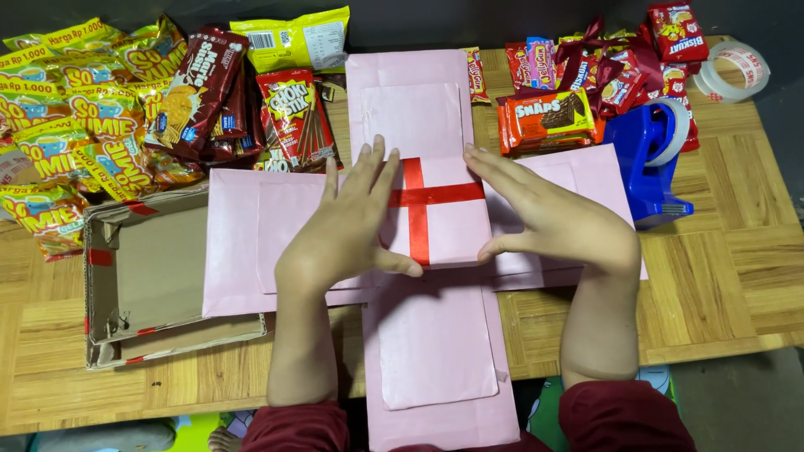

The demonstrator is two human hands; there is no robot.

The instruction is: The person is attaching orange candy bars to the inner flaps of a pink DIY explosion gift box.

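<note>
A pink cross-shaped unfolded paper box [431, 351] lies flat on the wooden table [737, 285]. At its centre sits a pink square panel with a red ribbon cross [419, 201]. My left hand [347, 226] lies flat, fingers spread, on the left side of that panel. My right hand [548, 213] rests flat on its right side, thumb at the panel's lower edge. Neither hand grips anything.
A brown cardboard tray [155, 276] lies at the left. Yellow and red snack packets [92, 109] are piled at the back left, more red and orange packets [553, 113] at the back right. A blue tape dispenser [649, 159] and a clear tape roll [737, 67] stand at the right.
</note>
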